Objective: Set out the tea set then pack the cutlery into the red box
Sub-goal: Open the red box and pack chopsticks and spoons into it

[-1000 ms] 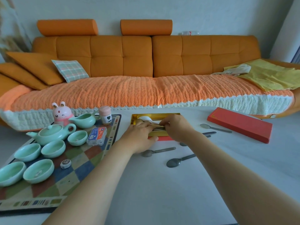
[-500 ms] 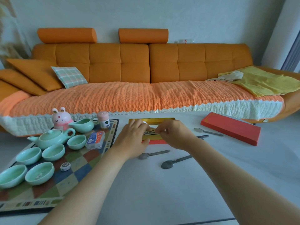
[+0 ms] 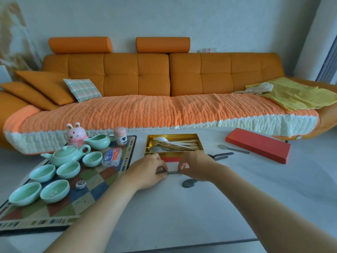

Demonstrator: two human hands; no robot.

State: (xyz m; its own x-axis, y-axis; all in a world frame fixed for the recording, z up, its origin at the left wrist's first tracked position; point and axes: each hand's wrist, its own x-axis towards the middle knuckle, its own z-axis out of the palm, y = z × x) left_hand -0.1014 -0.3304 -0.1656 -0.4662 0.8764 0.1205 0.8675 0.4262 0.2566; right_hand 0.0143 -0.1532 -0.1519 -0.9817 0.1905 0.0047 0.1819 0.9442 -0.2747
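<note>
White table [image 3: 209, 207] before an orange sofa [image 3: 153, 73]; left hand [image 3: 150, 173] and right hand [image 3: 197, 168] each pinch one grey spoon [image 3: 173, 172], fingers curled, just before the red box [image 3: 171, 159].

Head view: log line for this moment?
phase: packing cutlery | left hand: pinches spoon | right hand: pinches same spoon | box: open, part filled | lid: off, far right | loose cutlery: outside box

Mint-green teapot [image 3: 64, 155], red lid [image 3: 259, 147], checked mat [image 3: 94, 181].
</note>
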